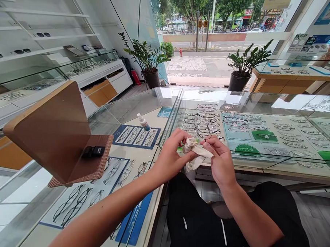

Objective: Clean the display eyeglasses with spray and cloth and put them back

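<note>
Both hands meet above the front edge of the glass counter. My left hand (173, 152) is closed around a crumpled cream cloth (197, 151), its fingers and thumb pinching the bunched part. Beside it on the right, my right hand (219, 159) is closed, with its thumb and fingers pinching a thin dark eyeglass frame (208, 130) that sticks up above the fingertips. The cloth reaches across to the right fingers. Its folds and the fingers hide part of the glasses. A white spray bottle (143, 122) stands on the counter to the left of the hands.
A brown-backed mirror stand (53, 132) with a small black item (93, 152) on its base stands at the left. Rows of eyeglasses (124, 134) lie inside the glass display counter (265, 166). Two potted plants (151, 78) are behind. Below are the person's dark-clothed legs (191, 217).
</note>
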A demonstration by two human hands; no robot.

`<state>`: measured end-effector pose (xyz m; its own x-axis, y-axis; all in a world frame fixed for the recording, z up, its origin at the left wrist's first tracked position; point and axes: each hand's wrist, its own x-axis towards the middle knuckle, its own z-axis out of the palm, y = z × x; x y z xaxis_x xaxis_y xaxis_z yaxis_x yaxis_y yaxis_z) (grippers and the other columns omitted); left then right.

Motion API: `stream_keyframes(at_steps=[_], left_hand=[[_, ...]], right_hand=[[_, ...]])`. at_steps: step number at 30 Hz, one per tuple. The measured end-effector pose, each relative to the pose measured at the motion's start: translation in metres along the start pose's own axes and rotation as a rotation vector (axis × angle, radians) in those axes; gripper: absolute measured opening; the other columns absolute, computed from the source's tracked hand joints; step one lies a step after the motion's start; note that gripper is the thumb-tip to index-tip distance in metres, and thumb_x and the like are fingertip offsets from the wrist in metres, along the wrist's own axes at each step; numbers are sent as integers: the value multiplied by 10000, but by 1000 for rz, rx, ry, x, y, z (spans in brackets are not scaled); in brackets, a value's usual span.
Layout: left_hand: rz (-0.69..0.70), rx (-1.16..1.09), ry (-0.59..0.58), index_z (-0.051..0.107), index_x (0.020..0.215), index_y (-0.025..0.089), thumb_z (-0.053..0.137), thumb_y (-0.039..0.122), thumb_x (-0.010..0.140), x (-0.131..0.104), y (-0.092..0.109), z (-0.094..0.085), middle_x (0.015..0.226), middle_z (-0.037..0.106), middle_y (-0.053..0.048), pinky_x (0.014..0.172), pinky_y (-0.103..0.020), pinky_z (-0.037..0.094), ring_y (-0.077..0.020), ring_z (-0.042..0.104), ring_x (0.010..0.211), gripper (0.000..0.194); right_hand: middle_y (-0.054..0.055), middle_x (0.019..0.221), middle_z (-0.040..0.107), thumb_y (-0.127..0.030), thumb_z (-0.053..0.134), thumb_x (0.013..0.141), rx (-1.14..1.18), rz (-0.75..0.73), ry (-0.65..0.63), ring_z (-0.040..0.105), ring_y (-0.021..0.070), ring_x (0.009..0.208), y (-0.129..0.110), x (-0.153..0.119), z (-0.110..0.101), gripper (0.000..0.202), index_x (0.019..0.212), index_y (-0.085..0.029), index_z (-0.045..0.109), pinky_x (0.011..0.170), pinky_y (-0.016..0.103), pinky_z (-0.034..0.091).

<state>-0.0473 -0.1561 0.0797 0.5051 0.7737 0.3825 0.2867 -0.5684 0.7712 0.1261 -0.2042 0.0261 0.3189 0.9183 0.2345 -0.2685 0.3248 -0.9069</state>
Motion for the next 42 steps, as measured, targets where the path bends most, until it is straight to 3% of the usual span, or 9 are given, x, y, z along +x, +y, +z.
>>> stream_keyframes(at_steps=[3,7,11,15,20,24,30,36,42], left_hand=[[-32,-1,62,571,1124,227,824,344,904,-3,-4,5,1086,593,-27,855,-308,440,-186,546,955,355],[-23,103,237,447,906,237,838,365,893,-8,-6,10,885,491,20,714,-297,372,-157,443,778,412],[40,158,148,459,791,226,706,344,1014,-11,-2,12,783,513,12,685,-305,369,-159,470,729,353],[51,195,105,613,1000,227,702,388,1030,-9,0,11,999,664,-41,832,-323,461,-199,612,949,187],[-26,130,-11,640,1218,237,701,475,1026,-8,-1,11,1245,696,-86,1009,-385,494,-249,644,1170,312],[-44,134,-25,697,1318,240,696,492,1019,-8,-2,12,1366,615,-127,1150,-444,439,-294,575,1324,391],[-119,-113,-175,721,1164,205,611,525,1060,-5,-3,13,1094,686,-76,924,-345,473,-230,611,1035,355],[-265,-390,-165,622,1039,185,737,556,978,-5,-5,16,925,608,-12,783,-272,434,-151,537,842,393],[-317,-579,-244,589,1159,198,776,556,951,-5,-7,15,909,596,1,713,-232,412,-122,516,773,454]], right_hand=[[21,957,590,-410,830,916,21,-9,-11,562,208,957,-1,-2,1,165,841,-267,800,873,336,466],[17,962,579,-394,849,902,64,8,2,553,193,942,-3,-3,3,162,827,-260,795,855,317,457],[9,947,568,-383,838,914,121,58,29,552,174,915,-4,-6,6,168,823,-252,785,856,301,460],[9,961,579,-382,842,902,149,52,84,589,185,950,-5,-7,8,170,823,-249,773,911,324,486],[14,954,599,-404,839,906,122,31,104,599,196,968,-7,-7,8,188,817,-254,769,934,342,491],[10,944,595,-409,841,906,116,26,101,599,194,955,-6,-8,8,192,819,-255,764,930,345,493],[17,979,585,-413,839,911,110,-1,85,589,196,945,-5,-10,9,181,854,-253,776,895,346,486],[27,1051,541,-413,836,920,56,-31,91,558,208,1050,-7,-11,9,167,866,-263,786,958,362,468],[56,1176,578,-428,841,905,78,-3,70,576,245,1232,-9,-9,8,176,866,-265,788,1030,392,501]])
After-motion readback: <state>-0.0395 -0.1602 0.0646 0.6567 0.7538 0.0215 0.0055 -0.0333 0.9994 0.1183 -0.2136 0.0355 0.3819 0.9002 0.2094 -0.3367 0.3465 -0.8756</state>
